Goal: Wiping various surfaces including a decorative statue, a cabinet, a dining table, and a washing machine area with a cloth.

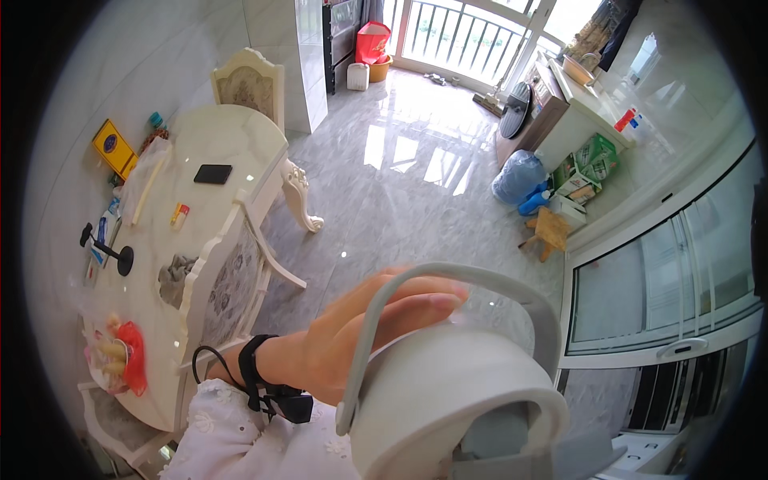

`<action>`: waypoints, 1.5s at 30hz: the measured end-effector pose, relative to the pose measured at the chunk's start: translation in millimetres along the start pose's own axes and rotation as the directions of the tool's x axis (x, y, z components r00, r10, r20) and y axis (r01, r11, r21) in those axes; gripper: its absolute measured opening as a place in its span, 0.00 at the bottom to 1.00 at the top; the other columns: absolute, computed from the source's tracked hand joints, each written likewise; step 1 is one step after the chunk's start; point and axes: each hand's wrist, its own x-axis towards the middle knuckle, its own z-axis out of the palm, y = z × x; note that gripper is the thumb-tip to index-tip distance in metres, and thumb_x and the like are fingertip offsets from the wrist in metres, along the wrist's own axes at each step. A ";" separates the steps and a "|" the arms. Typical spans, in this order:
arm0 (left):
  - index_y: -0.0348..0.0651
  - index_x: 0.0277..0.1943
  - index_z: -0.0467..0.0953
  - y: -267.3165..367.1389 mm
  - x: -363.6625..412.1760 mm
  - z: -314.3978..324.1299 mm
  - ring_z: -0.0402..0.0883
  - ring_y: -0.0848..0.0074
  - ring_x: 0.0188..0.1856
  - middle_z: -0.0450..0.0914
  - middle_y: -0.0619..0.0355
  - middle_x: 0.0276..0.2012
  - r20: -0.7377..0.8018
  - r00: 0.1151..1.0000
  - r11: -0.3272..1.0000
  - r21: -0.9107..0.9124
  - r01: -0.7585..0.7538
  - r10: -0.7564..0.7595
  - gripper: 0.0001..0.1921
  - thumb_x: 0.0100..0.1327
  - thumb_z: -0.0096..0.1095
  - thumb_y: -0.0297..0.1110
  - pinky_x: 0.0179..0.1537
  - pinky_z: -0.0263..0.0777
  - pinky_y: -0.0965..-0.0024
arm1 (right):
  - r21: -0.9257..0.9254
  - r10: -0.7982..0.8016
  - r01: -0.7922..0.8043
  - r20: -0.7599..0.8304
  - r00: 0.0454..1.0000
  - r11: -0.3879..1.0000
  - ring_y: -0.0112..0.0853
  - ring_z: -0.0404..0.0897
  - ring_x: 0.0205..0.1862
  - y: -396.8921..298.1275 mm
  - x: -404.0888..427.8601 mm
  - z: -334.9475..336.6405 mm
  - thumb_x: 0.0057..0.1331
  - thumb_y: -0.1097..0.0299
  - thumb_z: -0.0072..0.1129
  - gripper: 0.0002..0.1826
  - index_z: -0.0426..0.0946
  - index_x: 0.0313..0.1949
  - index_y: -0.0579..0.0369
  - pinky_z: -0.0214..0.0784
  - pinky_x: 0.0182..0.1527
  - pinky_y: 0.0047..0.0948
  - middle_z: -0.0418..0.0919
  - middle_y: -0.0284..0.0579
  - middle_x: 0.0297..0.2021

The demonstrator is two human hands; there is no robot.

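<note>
A white rounded plastic vessel [444, 384] with a grey arched carrying handle [474, 270] fills the lower middle of the view, very close to the camera. My left hand [372, 330] reaches in through the handle's arch, its fingers extended over the vessel's top; whether they press on it is not clear. A black strap with a small device [288, 405] circles the left wrist, below a white lace sleeve [240, 438]. Out of view is my right hand. A lighter grey part [498, 429] shows within the opening at the vessel's near side.
At left stands a marble-topped table [240, 132] with a phone [213, 174], a black stand [125, 261] and a red bag [135, 360]. A carved chair [228, 294] is pushed against it. Right are a wooden stool [549, 231], a blue bag [519, 177] and a sliding door [660, 288].
</note>
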 end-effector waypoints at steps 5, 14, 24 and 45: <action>0.24 0.56 0.65 3.4 -8.6 3.1 0.75 0.53 0.48 0.71 0.38 0.51 0.043 0.996 0.996 -0.050 0.080 -0.078 0.30 0.55 0.64 0.36 0.46 0.71 0.64 | -0.009 -0.010 0.011 0.084 0.996 1.000 0.29 0.76 0.26 -25.1 -5.9 20.5 0.59 0.69 0.53 0.07 0.74 0.34 0.58 0.73 0.28 0.29 0.76 0.41 0.27; 0.24 0.57 0.62 3.2 -17.0 -0.3 0.70 0.55 0.54 0.66 0.37 0.55 0.047 0.987 0.986 -0.053 0.156 -0.154 0.33 0.54 0.67 0.38 0.51 0.69 0.63 | -0.119 -0.020 0.030 0.084 0.996 0.992 0.31 0.76 0.29 -31.1 -11.5 40.0 0.60 0.68 0.54 0.08 0.74 0.35 0.59 0.73 0.30 0.30 0.75 0.42 0.29; 0.23 0.57 0.61 2.6 -15.1 1.4 0.73 0.52 0.51 0.68 0.34 0.52 -0.021 0.997 0.996 -0.038 0.074 -0.075 0.31 0.56 0.64 0.31 0.49 0.70 0.60 | -0.067 0.020 -0.013 0.105 0.994 0.998 0.30 0.76 0.29 -13.6 9.3 24.5 0.61 0.68 0.54 0.08 0.74 0.37 0.58 0.73 0.31 0.28 0.76 0.43 0.30; 0.23 0.57 0.62 4.3 -12.9 -1.1 0.72 0.50 0.50 0.70 0.33 0.51 -0.005 1.000 0.996 0.081 -0.026 0.026 0.29 0.55 0.63 0.30 0.52 0.64 0.51 | -0.049 -0.023 0.025 0.042 0.999 0.998 0.33 0.78 0.28 -9.4 -4.2 29.0 0.61 0.69 0.54 0.08 0.73 0.37 0.60 0.75 0.30 0.30 0.76 0.45 0.29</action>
